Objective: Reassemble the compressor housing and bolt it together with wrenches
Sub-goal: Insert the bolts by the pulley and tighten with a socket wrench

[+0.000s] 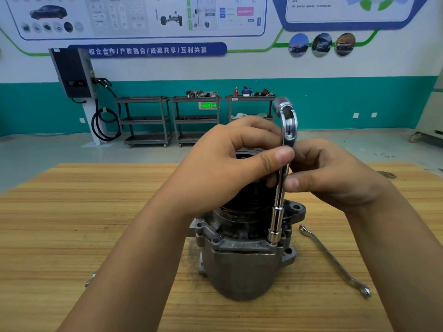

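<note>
The grey metal compressor housing (242,264) stands upright on the wooden table (72,224), with a black pulley at its top mostly hidden behind my left hand. A chrome L-shaped socket wrench (279,207) stands vertical, its socket end seated on a bolt at the housing's right flange. My left hand (223,168) grips the wrench shaft, thumb pressed against it. My right hand (328,173) pinches the same shaft from the right, just below the left thumb.
A flat chrome ring spanner (335,261) lies on the table to the right of the housing. A small metal part (90,280) peeks out by my left forearm. Trolleys and a wall charger stand far behind.
</note>
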The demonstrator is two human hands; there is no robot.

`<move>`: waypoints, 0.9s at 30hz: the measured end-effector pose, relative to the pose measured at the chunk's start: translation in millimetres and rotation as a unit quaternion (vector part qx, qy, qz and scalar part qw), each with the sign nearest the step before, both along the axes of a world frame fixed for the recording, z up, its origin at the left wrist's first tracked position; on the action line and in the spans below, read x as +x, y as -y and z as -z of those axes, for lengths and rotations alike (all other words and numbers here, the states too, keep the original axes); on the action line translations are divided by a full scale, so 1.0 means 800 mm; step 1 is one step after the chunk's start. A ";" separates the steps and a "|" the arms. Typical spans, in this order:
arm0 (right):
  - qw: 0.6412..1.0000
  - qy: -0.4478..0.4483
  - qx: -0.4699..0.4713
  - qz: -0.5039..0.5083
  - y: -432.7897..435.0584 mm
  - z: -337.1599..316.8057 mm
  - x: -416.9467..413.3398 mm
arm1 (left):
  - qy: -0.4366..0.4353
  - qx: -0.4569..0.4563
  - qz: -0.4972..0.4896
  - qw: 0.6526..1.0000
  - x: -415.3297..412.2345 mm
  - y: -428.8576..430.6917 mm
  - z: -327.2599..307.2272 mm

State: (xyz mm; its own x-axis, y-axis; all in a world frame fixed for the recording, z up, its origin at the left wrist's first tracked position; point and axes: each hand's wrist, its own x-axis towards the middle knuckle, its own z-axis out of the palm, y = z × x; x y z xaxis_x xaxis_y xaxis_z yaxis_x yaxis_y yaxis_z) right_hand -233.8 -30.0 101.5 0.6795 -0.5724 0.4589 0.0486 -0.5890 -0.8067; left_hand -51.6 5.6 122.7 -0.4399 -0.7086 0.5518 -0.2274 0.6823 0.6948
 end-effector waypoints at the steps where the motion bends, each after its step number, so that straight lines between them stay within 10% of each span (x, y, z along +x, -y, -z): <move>1: 1.000 -0.001 0.000 0.000 0.000 -0.001 0.001 | -0.002 -0.003 -0.004 1.000 0.000 0.000 0.000; 27: 0.999 0.022 0.015 -0.027 0.002 0.002 -0.002 | 0.045 -0.039 -0.008 0.998 0.001 0.001 -0.001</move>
State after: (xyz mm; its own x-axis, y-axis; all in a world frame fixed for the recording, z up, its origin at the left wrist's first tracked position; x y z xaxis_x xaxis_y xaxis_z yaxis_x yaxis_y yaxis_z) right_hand -235.6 -31.4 100.1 0.6893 -0.5490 0.4727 0.1164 -0.5601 -0.8202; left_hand -50.8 4.6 123.4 -0.4782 -0.6729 0.5644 -0.2977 0.7288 0.6166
